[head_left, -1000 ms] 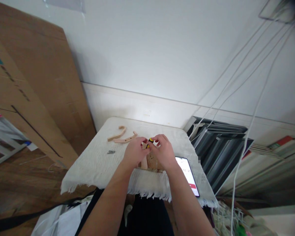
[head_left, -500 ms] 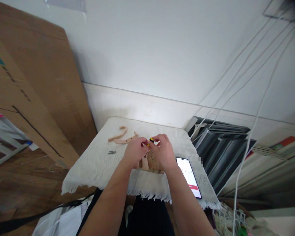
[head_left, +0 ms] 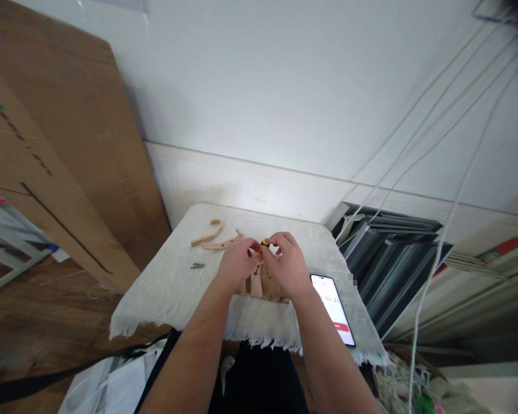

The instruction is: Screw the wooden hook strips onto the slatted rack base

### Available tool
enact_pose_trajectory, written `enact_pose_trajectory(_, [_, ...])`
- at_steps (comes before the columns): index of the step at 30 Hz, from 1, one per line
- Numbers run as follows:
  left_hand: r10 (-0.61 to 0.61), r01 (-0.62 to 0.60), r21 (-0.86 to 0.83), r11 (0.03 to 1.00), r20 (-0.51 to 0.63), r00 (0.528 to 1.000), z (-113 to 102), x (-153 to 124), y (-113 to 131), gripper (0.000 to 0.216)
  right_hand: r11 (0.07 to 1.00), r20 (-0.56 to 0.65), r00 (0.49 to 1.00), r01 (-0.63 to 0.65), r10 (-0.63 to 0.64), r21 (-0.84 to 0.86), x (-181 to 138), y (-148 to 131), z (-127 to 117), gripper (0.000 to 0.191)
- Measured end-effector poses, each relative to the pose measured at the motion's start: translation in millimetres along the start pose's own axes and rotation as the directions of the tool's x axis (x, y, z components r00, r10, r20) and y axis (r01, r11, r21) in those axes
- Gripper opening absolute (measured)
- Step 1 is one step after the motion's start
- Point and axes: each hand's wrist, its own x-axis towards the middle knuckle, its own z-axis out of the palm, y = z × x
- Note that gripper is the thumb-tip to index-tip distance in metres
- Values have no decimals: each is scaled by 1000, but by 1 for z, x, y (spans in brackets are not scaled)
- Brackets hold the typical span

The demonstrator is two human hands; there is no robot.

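Note:
My right hand (head_left: pixel 290 263) is closed around a short screwdriver (head_left: pixel 265 243) with a yellow and black handle, which stands roughly upright. Beside it, my left hand (head_left: pixel 237 263) pinches low on the same tool; its fingertips partly hide the shaft. Below the fingers, a pale wooden piece (head_left: pixel 256 285) with dark holes or screws lies on a brown wooden board (head_left: pixel 270 286). The screwdriver's tip is too small and covered to make out. Beyond my left hand lie a hook-shaped wooden piece (head_left: pixel 208 234) and another curved wooden piece with holes (head_left: pixel 218 245).
Several small metal screws (head_left: pixel 197 265) lie left on the white fringed cloth (head_left: pixel 168 293). A phone (head_left: pixel 332 310) showing a timer rests by my right forearm. A large cardboard box (head_left: pixel 77 132) leans at left; dark panels (head_left: pixel 384 264) and white cables (head_left: pixel 449 218) are at right.
Both hands stay in the same place on the screwdriver; its handle looks slightly turned and the right fingers have shifted a little. The view has moved slightly.

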Motion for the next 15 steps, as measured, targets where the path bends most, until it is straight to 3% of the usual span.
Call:
enact_pose_trajectory(5, [47, -46, -52, 998, 19, 999, -1, -1, -2, 13, 999, -10, 999, -45, 44, -22, -3, 1, 2, 12])
enact_pose_trajectory(10, [-55, 54, -74, 996, -11, 998, 1, -2, -5, 15, 999, -51, 998, -18, 20, 46, -4, 0, 3, 9])
enact_pose_trajectory(15, [32, -33, -17, 999, -23, 999, 0, -3, -5, 7, 998, -38, 999, -30, 32, 59, -5, -3, 2, 3])
